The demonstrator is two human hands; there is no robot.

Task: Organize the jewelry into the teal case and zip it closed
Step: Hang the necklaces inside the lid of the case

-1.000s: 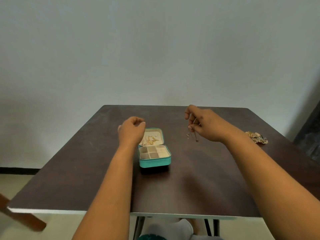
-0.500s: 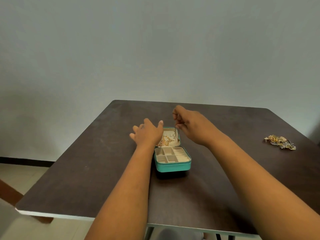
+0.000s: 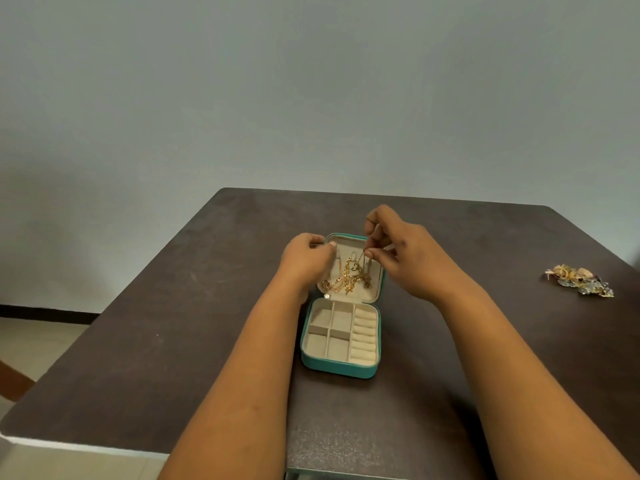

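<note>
Right now the teal case (image 3: 341,355) is lying open near the middle of the dark counter (image 3: 180,306), its lid (image 3: 375,289) folded back flat away from the person. Its near half is showing a cream lining split into four small square compartments on the left and a column of padded ring rolls on the right; all of these are sitting bare. Gold chains (image 3: 348,282) are lying tangled against the cream inside of the lid, with a small ring-shaped piece at their left end.

Both hands are working over the lid. On the left, the hand (image 3: 306,259) is curling its fingers around the lid's far left corner, with the thumb lying on the cream lining just inside the edge, so this grip is closed on the lid. On the right, the hand (image 3: 407,256) is hovering above the lid's far right part, thumb and forefinger pinching a thin gold chain (image 3: 361,257) that is trailing down toward the tangle below; whether it is joined to that tangle is too fine to tell. Its other fingers are curling loosely above.

Well apart from the case, near the counter's right edge, a small heap of loose jewelry (image 3: 580,280) is resting, gold and dark pieces mixed together.
</note>
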